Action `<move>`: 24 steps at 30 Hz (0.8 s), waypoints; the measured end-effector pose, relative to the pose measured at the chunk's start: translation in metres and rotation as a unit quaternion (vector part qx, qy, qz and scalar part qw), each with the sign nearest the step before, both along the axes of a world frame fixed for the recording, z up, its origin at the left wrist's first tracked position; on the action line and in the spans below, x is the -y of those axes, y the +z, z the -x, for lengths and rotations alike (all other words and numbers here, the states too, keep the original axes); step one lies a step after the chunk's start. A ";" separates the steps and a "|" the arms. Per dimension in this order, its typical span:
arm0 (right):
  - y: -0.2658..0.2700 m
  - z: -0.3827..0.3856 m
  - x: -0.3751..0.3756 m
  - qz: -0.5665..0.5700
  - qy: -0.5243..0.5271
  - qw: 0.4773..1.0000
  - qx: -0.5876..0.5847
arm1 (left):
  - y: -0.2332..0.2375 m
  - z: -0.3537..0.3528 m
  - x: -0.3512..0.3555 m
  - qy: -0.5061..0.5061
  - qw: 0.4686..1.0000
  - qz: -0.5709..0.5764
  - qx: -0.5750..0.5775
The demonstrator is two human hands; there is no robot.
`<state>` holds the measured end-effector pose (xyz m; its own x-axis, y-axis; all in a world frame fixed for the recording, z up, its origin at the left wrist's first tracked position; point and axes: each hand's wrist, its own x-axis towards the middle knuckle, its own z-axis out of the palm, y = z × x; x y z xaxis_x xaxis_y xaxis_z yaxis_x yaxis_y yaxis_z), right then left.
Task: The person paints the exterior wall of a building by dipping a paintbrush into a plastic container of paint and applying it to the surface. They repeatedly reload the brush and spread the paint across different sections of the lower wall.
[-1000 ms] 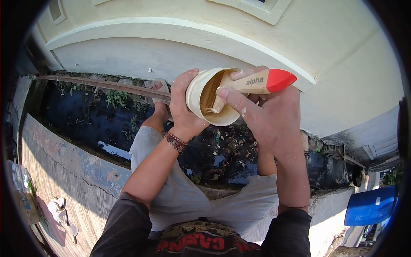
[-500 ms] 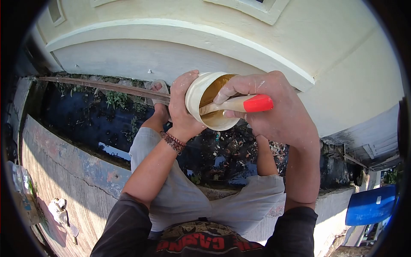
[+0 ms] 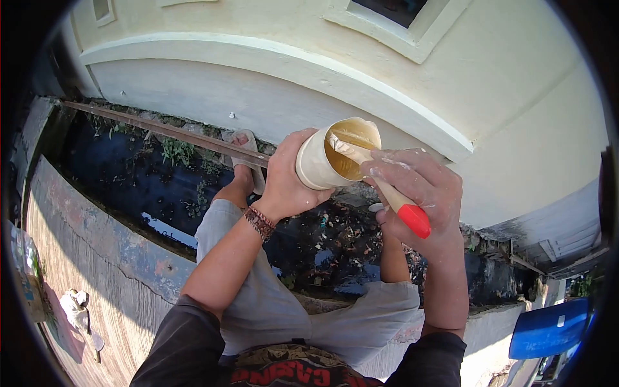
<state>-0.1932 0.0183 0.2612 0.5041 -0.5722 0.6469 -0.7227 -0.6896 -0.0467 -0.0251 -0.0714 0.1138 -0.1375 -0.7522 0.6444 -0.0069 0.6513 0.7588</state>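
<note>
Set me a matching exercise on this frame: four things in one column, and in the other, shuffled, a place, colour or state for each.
Column 1
1. Paintbrush
2. Round container
3. Bracelet
4. Barrel

Column 2
A. Around the left wrist
B. Blue, near the right edge of the picture
C. In the right hand, with a red tip on its handle
D. In the left hand, with a yellowish inside showing through its open mouth

Right pairs: 1-C; 2-D; 3-A; 4-B
</note>
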 end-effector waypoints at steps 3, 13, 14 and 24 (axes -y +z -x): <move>-0.007 0.006 -0.001 0.015 -0.015 1.000 -0.020 | 0.003 -0.004 0.002 -0.024 0.999 0.001 0.031; -0.008 0.009 -0.001 -0.179 -0.074 0.968 0.160 | 0.002 -0.009 0.000 -0.026 0.996 0.001 0.082; -0.005 0.010 -0.001 -0.181 -0.075 0.967 0.161 | 0.002 -0.010 -0.001 -0.021 0.995 0.016 0.101; -0.024 0.038 0.025 -0.490 -0.031 0.744 0.453 | -0.007 -0.016 0.002 -0.030 0.991 0.051 0.123</move>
